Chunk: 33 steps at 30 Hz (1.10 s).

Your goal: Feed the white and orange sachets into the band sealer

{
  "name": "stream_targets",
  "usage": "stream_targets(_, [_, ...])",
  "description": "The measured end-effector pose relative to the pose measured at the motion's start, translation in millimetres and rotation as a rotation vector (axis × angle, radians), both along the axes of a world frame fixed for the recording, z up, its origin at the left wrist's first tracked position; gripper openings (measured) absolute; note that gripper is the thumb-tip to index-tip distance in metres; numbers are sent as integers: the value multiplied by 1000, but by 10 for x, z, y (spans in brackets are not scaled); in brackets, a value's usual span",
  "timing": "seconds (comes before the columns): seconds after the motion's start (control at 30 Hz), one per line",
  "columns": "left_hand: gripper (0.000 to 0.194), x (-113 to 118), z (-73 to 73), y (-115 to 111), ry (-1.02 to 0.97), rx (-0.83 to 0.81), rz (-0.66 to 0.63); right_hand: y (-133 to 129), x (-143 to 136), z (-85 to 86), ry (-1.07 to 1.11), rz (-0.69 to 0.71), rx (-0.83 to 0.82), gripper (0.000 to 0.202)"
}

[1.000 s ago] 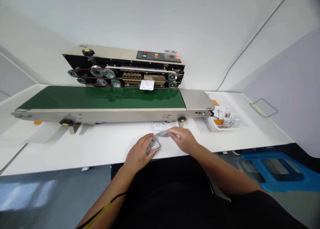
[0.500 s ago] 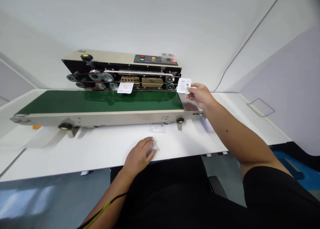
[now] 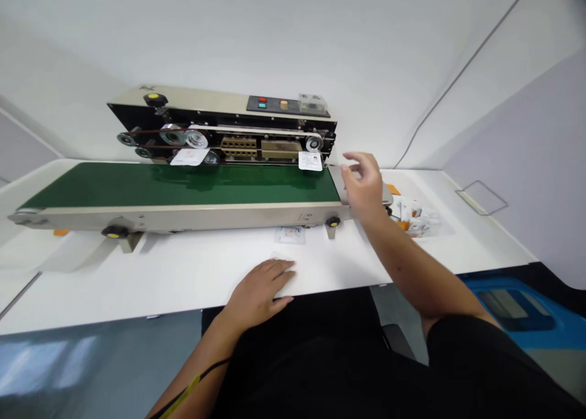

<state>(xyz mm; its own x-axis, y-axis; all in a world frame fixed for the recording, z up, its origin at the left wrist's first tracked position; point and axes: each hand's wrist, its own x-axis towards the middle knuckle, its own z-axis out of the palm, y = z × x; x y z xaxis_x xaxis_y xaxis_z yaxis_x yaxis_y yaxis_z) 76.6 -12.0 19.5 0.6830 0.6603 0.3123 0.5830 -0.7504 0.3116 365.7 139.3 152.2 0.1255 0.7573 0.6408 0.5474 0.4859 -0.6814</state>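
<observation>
My right hand [image 3: 365, 184] hangs empty over the metal end plate [image 3: 337, 178] of the sealing machine, fingers curled with a gap between thumb and forefinger. Just left of it, a small white printed sachet [image 3: 310, 161] sits at the machine's feed end, hanging over the green belt [image 3: 247, 185]. Farther left, a second white sachet [image 3: 188, 157] is at the rollers. My left hand [image 3: 262, 292] lies on the white table with fingers spread. A faint clear edge shows beyond its fingertips; what lies under the hand is hidden. Near it is a clear packet [image 3: 290, 234].
The band sealer [image 3: 220, 110] stands against the wall with exposed rollers and buttons on top. Several packets [image 3: 416, 218] lie right of the conveyor, partly behind my right forearm. Black-and-yellow knobs [image 3: 332, 222] stick out from the conveyor's front. A blue bin [image 3: 513, 309] stands at lower right.
My right hand let go of the white sachet, now in the sealer's feed end. The other sachet travelled left along the machine. My left hand's fingers spread out; the clear packet it held no longer shows there.
</observation>
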Motion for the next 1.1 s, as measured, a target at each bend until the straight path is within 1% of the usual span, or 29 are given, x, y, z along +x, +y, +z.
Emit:
stream_targets(0.03, [49, -14, -7, 0, -16, -19, -42, -222, -29, -94, -47, 60, 42, 29])
stream_targets(0.07, [49, -29, -19, 1, -35, -40, -74, -441, -63, -202, -112, 155, 59, 27])
stream_targets(0.13, [47, -66, -53, 6, -100, -76, -88, -821, -153, -443, -288, 407, 12, 31])
stream_targets(0.2, [42, -106, -89, 10, -213, -98, -17, -1081, -272, -686, -422, 603, -94, 44])
stream_targets(0.23, [38, -127, -104, 11, -278, -104, 38, -1167, -341, -798, -448, 660, -155, 51])
stream_targets(0.27, [33, -147, -114, 10, -341, -108, 99, -1227, -415, -902, -445, 694, -213, 55])
stream_targets(0.3, [28, -165, -120, 6, -394, -113, 154, -1270, -492, -994, -417, 709, -269, 53])
stream_targets(0.33, [24, -180, -122, 2, -431, -122, 197, -1299, -569, -1073, -371, 711, -323, 46])
stream_targets(0.4, [20, -197, -119, -11, -464, -146, 253, -1329, -701, -1184, -261, 695, -430, 25])
stream_targets(0.43, [20, -200, -117, -17, -476, -159, 282, -1330, -748, -1210, -197, 684, -484, 19])
stream_targets(0.47, [22, -199, -117, -22, -493, -172, 313, -1321, -776, -1214, -123, 674, -542, 17])
stream_targets(0.53, [32, -190, -125, -25, -566, -208, 358, -1259, -769, -1152, 71, 658, -654, 17])
stream_targets(0.6, [41, -180, -141, -20, -674, -249, 355, -1130, -678, -1000, 292, 639, -712, 18])
stream_targets(0.63, [42, -176, -149, -16, -719, -269, 338, -1044, -608, -897, 395, 619, -707, 21])
stream_targets(0.7, [41, -171, -160, -9, -772, -290, 308, -850, -432, -661, 567, 545, -641, 30])
stream_targets(0.8, [37, -169, -159, -5, -764, -292, 299, -572, -138, -325, 732, 417, -566, 45])
stream_targets(0.87, [35, -168, -150, -6, -742, -289, 308, -411, 42, -166, 754, 363, -557, 48])
stream_targets(0.93, [33, -164, -138, -7, -720, -285, 319, -247, 191, -75, 706, 321, -539, 47])
stream_targets(1.03, [31, -153, -118, -6, -681, -273, 323, 48, 353, -36, 554, 273, -423, 43])
stream_targets(1.1, [30, -147, -102, -3, -650, -258, 316, 272, 428, -31, 364, 230, -299, 35])
